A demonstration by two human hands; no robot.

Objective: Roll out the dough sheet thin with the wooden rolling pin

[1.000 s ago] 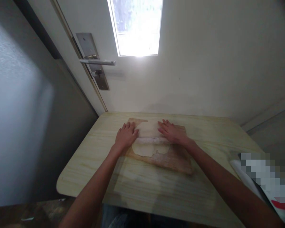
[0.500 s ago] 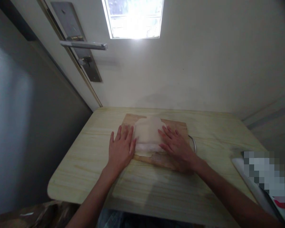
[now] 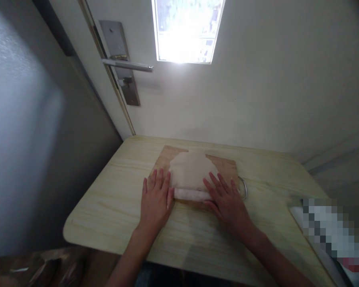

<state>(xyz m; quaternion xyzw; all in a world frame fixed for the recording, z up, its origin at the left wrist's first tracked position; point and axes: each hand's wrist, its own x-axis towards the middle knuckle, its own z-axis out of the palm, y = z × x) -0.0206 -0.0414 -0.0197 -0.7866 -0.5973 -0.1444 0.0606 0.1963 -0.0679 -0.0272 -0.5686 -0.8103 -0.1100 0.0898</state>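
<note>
A flat sheet of pale dough point(image 3: 188, 171) is spread over a wooden board point(image 3: 228, 164). Across its near edge lies a whitish rolling pin point(image 3: 193, 195), whose ends are hidden under my palms. My left hand point(image 3: 156, 199) rests flat on the left end, fingers stretched forward and slightly apart. On the right end lies my right hand point(image 3: 227, 204), also open, with fingers spread over the dough's right edge.
The board has a metal ring handle point(image 3: 243, 188) at its right, on a light wood table point(image 3: 107, 207). A white door with a lever handle point(image 3: 128, 65) stands behind. Blurred-out items point(image 3: 332, 235) lie at the right edge.
Both hands and the rolling pin have moved nearer to me, down to the dough's near edge. More of the dough sheet shows. The camera view has shifted slightly left.
</note>
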